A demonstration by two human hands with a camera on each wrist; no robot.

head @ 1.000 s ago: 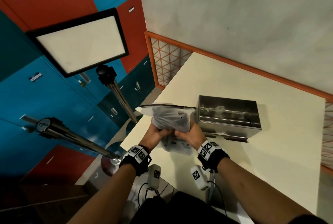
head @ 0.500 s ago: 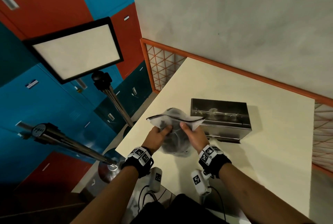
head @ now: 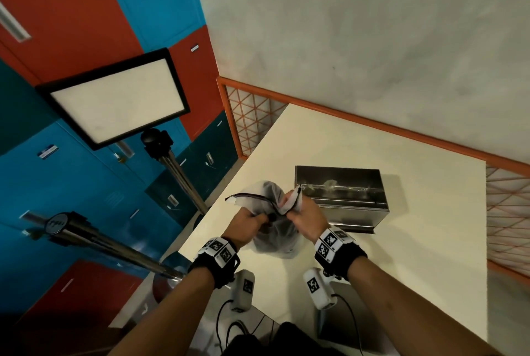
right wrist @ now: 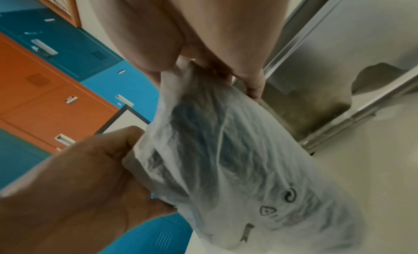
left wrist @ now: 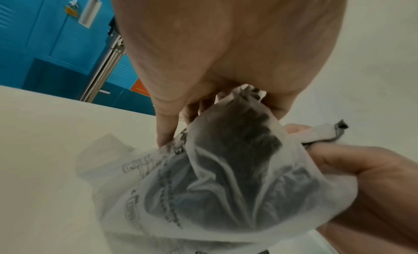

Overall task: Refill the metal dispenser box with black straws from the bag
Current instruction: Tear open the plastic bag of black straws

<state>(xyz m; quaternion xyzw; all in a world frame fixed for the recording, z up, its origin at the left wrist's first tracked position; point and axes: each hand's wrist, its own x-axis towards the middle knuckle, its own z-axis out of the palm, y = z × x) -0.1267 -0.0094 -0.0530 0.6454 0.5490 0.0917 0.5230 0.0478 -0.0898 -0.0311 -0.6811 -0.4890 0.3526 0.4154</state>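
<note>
Both hands grip the top of the bag [head: 272, 229], held between them over the cream bench [head: 401, 255]. Left hand [head: 246, 226] pinches the near side of the mouth; right hand [head: 308, 216] clutches the bunched far corner. Dark mass of black straws [left wrist: 237, 177] shows through the translucent plastic. Metal dispenser box [head: 341, 195] stands just beyond the right hand, apart from the bag.
</note>
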